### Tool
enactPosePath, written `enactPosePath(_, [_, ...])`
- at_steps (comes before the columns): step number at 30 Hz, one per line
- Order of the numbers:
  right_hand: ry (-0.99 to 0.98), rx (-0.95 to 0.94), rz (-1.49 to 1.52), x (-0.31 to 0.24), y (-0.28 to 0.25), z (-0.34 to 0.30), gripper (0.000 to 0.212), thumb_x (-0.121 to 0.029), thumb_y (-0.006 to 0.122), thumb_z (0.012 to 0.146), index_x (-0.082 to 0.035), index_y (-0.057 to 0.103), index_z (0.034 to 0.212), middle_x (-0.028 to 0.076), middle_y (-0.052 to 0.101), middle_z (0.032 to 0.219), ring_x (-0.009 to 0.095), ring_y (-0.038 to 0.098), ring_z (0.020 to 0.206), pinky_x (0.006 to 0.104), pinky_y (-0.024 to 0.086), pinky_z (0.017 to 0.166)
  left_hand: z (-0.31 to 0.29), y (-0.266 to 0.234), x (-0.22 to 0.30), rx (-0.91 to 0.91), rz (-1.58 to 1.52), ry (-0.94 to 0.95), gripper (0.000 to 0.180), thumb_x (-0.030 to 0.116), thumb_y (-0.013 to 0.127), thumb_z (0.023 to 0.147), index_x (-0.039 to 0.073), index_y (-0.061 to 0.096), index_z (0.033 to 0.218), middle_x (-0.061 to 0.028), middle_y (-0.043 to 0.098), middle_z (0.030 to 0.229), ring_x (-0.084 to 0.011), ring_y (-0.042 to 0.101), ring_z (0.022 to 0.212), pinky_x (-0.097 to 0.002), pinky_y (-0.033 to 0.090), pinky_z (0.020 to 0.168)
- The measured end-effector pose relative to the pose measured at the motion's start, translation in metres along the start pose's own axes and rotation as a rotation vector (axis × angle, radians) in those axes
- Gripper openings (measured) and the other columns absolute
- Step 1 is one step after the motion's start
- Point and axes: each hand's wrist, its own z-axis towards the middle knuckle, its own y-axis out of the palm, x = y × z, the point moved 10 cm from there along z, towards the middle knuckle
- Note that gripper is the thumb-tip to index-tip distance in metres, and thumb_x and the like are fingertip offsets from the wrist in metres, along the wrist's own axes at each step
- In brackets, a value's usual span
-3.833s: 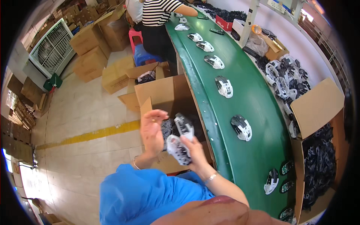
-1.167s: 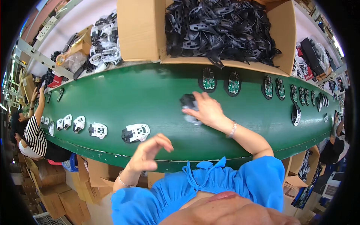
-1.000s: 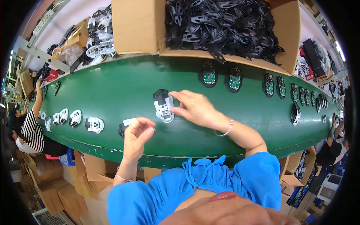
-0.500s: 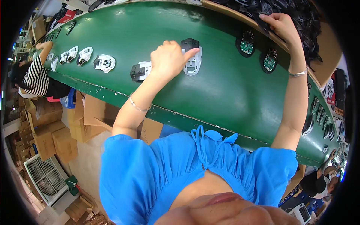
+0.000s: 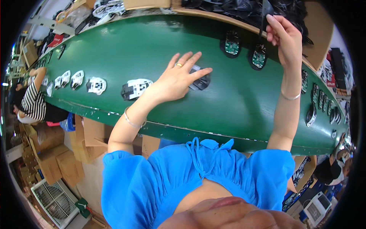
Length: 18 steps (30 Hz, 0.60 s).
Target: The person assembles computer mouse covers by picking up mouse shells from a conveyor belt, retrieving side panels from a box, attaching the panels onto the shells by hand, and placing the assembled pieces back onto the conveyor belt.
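Note:
My left hand (image 5: 173, 79) is spread, palm down, over a white-and-black computer mouse shell (image 5: 201, 81) on the green work surface (image 5: 225, 103). My thumb lies across that shell, and the hand hides much of it. Left of my wrist lies another white-and-black mouse shell (image 5: 133, 89). At the far right my right hand (image 5: 284, 36) pinches a thin, curved black plastic piece (image 5: 265, 15) upright, at the edge of a cardboard box (image 5: 318, 30) full of similar black parts (image 5: 244, 5). Below that piece sit two black mouse bases with green circuit boards, one left (image 5: 231, 45) and one right (image 5: 258, 58).
Several white shells (image 5: 77, 79) line the table's left side. More circuit-board bases (image 5: 314, 93) lie at the right. A co-worker in a striped top (image 5: 35, 97) sits at the far left. Cartons (image 5: 51, 156) and a fan (image 5: 55, 200) stand on the floor.
My left hand has opened from a closed shape with the thumb out. The shell beside it has turned, its black end now to the right. My right hand has lifted a black piece from the box.

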Motion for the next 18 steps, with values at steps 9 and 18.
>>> enactPosePath(9, [0.236, -0.16, 0.27, 0.056, 0.037, -0.093, 0.014, -0.016, 0.064, 0.084, -0.003, 0.06, 0.086, 0.005, 0.062, 0.07, 0.01, 0.06, 0.058, 0.019, 0.043, 0.048, -0.037, -0.015, -0.033, 0.308, 0.205, -0.61, 0.071, 0.054, 0.062, 0.074, -0.01, 0.05, 0.102, -0.0181, 0.06, 0.07, -0.0308, 0.061, 0.058, -0.0387, 0.049, 0.045])
enactPosePath(18, [0.35, 0.05, 0.187, 0.105, 0.014, -0.125, 0.017, -0.016, 0.067, 0.081, -0.001, 0.063, 0.09, 0.006, 0.064, 0.079, 0.014, 0.063, 0.071, 0.0224, 0.046, 0.058, 0.037, 0.005, -0.01, 0.3, 0.201, -0.478, 0.081, 0.05, 0.069, 0.067, -0.009, 0.044, 0.117, -0.0219, 0.056, 0.099, -0.0347, 0.057, 0.09, -0.0412, 0.052, 0.068])
